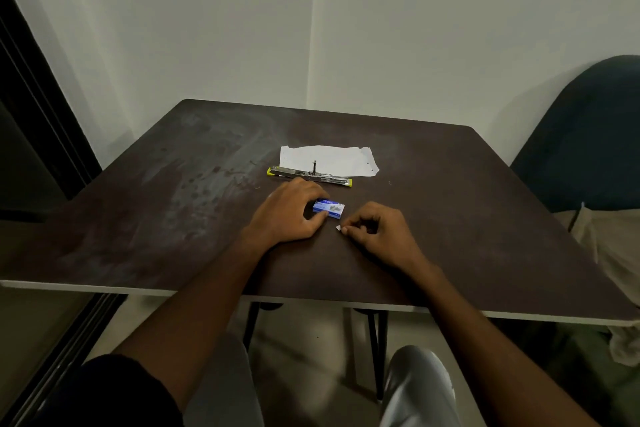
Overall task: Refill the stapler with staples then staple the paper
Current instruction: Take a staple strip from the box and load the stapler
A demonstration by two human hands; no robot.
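A small blue staple box (331,209) lies on the dark table (138,218), and my left hand (289,215) grips its left end between thumb and fingers. Just right of the box, my right hand (375,232) pinches a small pale strip of staples (338,228) at its fingertips, close to the tabletop. Behind my hands the stapler (310,176) lies flat and swung open, metal with yellow-green ends. A white sheet of paper (329,159) lies just beyond the stapler.
A dark blue chair back (588,135) stands at the table's right side with pale cloth (609,253) draped below it. White walls meet in a corner behind the table. A dark door frame (31,114) runs along the left.
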